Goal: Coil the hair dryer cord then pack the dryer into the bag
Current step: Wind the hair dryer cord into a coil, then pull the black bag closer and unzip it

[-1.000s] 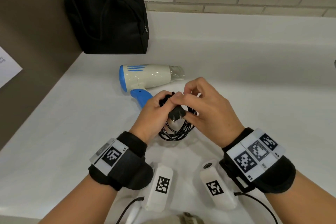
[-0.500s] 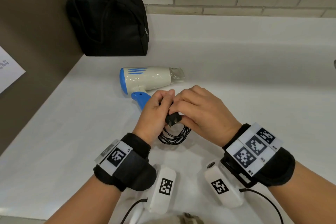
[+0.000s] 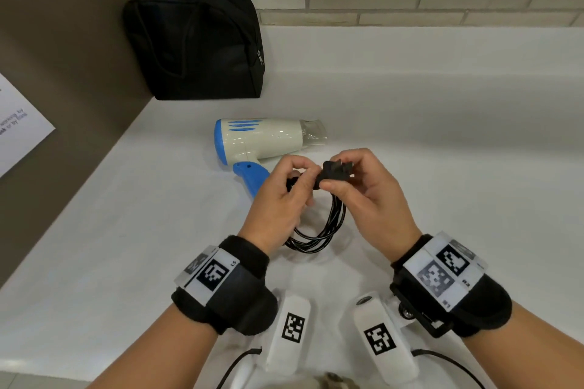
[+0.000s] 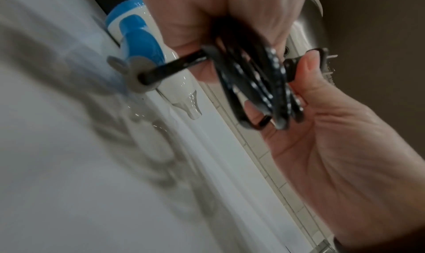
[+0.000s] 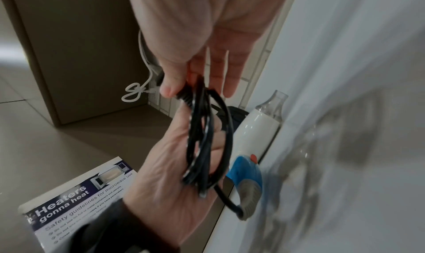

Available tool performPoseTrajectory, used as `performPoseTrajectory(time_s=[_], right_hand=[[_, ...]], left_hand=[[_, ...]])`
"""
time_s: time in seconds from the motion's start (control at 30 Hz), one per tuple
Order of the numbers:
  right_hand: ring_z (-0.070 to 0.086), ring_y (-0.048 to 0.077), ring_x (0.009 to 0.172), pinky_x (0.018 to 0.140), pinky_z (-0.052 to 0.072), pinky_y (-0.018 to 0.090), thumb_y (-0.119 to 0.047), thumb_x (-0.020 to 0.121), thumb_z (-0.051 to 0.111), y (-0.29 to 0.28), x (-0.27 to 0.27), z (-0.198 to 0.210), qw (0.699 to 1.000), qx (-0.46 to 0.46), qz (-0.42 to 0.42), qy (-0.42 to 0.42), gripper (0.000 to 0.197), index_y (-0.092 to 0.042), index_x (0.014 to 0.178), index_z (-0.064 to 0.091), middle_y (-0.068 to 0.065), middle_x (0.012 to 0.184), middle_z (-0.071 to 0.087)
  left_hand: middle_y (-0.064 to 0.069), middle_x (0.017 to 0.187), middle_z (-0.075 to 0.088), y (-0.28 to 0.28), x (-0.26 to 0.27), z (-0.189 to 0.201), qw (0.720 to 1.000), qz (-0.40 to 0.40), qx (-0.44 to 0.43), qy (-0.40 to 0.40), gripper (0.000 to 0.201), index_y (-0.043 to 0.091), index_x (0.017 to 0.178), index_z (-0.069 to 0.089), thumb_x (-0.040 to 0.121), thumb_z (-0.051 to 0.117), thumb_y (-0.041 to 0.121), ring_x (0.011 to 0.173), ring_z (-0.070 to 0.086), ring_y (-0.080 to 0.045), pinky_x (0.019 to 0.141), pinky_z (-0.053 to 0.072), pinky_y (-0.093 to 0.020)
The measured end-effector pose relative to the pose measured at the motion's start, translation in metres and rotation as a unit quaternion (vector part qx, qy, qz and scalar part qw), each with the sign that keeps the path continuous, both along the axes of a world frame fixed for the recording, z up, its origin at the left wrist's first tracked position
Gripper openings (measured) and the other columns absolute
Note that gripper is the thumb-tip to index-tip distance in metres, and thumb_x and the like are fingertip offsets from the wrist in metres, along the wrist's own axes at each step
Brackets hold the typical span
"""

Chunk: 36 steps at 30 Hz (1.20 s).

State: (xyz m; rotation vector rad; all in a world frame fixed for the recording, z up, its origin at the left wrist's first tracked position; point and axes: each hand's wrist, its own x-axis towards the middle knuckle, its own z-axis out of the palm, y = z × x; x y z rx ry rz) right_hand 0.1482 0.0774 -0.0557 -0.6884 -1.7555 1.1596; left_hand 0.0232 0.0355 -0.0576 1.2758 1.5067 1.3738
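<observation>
Now: dryer [image 3: 262, 140] lies on its side on the desk [image 3: 442, 142], just in front of the bag [image 3: 192, 41]. Just in front of the dryer, left hand [image 3: 278, 199] clamps the gathered cord [image 3: 319, 230]; right hand [image 3: 369, 196] pinches the plug [image 3: 336, 172]. Cord looks limp yet springy, loops likely to spill if loosed. Dryer looks light, glossy plastic, likely slippery; best taken by the blue handle [image 3: 249, 175].

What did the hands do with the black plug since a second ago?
The right hand lifted the plug up and away from the coiled cord, turning its prongs up. The left hand kept gripping the coil. The hair dryer and black bag stayed put on the counter.
</observation>
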Motion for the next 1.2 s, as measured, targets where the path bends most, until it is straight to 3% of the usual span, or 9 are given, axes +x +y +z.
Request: performPoseTrajectory(time_s=[0.13, 0.37, 0.6, 0.7, 0.77, 0.83, 0.93, 1.03, 1.2], right_hand=[[0.054, 0.0, 0.073, 0.074, 0.045, 0.024, -0.024, 0.071, 0.06, 0.005, 0.002, 0.003, 0.999, -0.037, 0.002, -0.024, 0.016, -0.035, 0.077, 0.051, -0.029, 0.073, 0.061], [0.053, -0.007, 0.072, 0.072, 0.039, 0.009, -0.039, 0.065, 0.06, -0.001, 0.008, -0.003, 0.999, -0.014, -0.031, 0.002, 0.016, -0.035, 0.079, 0.052, -0.031, 0.076, 0.062], [0.057, 0.001, 0.074, 0.076, 0.046, 0.017, -0.013, 0.079, 0.063, 0.001, 0.009, 0.001, 0.995, -0.096, -0.013, 0.013, 0.018, -0.028, 0.078, 0.053, -0.014, 0.075, 0.063], [0.064, 0.004, 0.072, 0.067, 0.054, 0.024, -0.012, 0.087, 0.051, 0.009, 0.007, 0.01, 0.985, -0.169, 0.011, 0.024, 0.01, -0.022, 0.084, 0.049, -0.003, 0.083, 0.064], [0.067, 0.01, 0.069, 0.06, 0.058, 0.029, -0.015, 0.09, 0.046, 0.011, 0.005, 0.015, 0.971, -0.229, 0.041, 0.053, 0.005, -0.019, 0.088, 0.044, 0.003, 0.09, 0.066], [0.067, 0.016, 0.07, 0.06, 0.059, 0.029, -0.014, 0.09, 0.045, 0.012, 0.0, 0.016, 0.957, -0.273, 0.067, 0.077, 0.004, -0.018, 0.09, 0.043, 0.008, 0.096, 0.064], [0.066, 0.02, 0.076, 0.065, 0.058, 0.026, -0.011, 0.089, 0.046, 0.013, -0.005, 0.011, 0.946, -0.3, 0.083, 0.088, 0.007, -0.017, 0.09, 0.044, 0.013, 0.102, 0.062], [0.067, 0.021, 0.079, 0.069, 0.058, 0.025, -0.01, 0.088, 0.048, 0.016, -0.01, 0.003, 0.941, -0.314, 0.093, 0.086, 0.008, -0.017, 0.091, 0.046, 0.013, 0.103, 0.063], [0.064, 0.027, 0.081, 0.066, 0.055, 0.021, 0.004, 0.079, 0.059, 0.017, -0.027, -0.007, 0.963, -0.252, 0.089, 0.022, 0.023, -0.015, 0.082, 0.048, 0.016, 0.092, 0.059]], left_hand=[[0.005, 0.06, 0.047, -0.001, -0.001, -0.006, 0.998, -0.025, 0.023, 0.05, 0.022, 0.035, 0.078, 0.052, 0.093, 0.04, 0.023, 0.044, 0.043, 0.001, 0.047, 0.034, -0.01], [0.005, 0.056, 0.039, 0.002, -0.006, -0.01, 0.993, -0.067, -0.019, 0.091, 0.025, 0.034, 0.075, 0.053, 0.094, 0.038, 0.026, 0.044, 0.038, -0.002, 0.046, 0.031, -0.013], [0.007, 0.056, 0.038, -0.002, -0.01, -0.008, 0.991, -0.097, -0.041, 0.089, 0.022, 0.033, 0.076, 0.05, 0.093, 0.037, 0.029, 0.042, 0.039, -0.001, 0.047, 0.032, -0.014], [0.01, 0.081, 0.058, -0.004, -0.008, -0.003, 0.991, -0.106, -0.025, 0.079, 0.013, 0.04, 0.094, 0.046, 0.088, 0.05, 0.029, 0.069, 0.054, 0.006, 0.068, 0.045, -0.014], [0.007, 0.107, 0.059, -0.006, -0.008, -0.005, 0.992, -0.107, -0.02, 0.056, 0.035, 0.041, 0.107, 0.042, 0.08, 0.062, 0.031, 0.097, 0.057, 0.001, 0.087, 0.045, -0.015], [0.0, 0.112, 0.055, -0.008, -0.011, -0.004, 0.997, -0.059, -0.024, 0.042, 0.052, 0.035, 0.12, 0.038, 0.076, 0.066, 0.03, 0.102, 0.057, -0.008, 0.089, 0.046, -0.019], [0.003, 0.099, 0.055, -0.01, -0.027, -0.003, 0.995, 0.099, -0.018, 0.025, 0.043, 0.024, 0.12, 0.039, 0.083, 0.06, 0.024, 0.084, 0.054, -0.002, 0.071, 0.042, -0.004], [-0.002, 0.115, 0.052, -0.01, -0.052, -0.013, 0.977, 0.192, -0.094, 0.008, 0.048, 0.012, 0.128, 0.038, 0.087, 0.053, 0.03, 0.094, 0.052, -0.01, 0.082, 0.04, -0.019], [-0.014, 0.129, 0.056, 0.01, -0.067, -0.025, 0.961, 0.188, -0.195, -0.059, 0.067, 0.007, 0.135, 0.031, 0.079, 0.065, 0.022, 0.116, 0.053, -0.027, 0.103, 0.041, -0.043]])
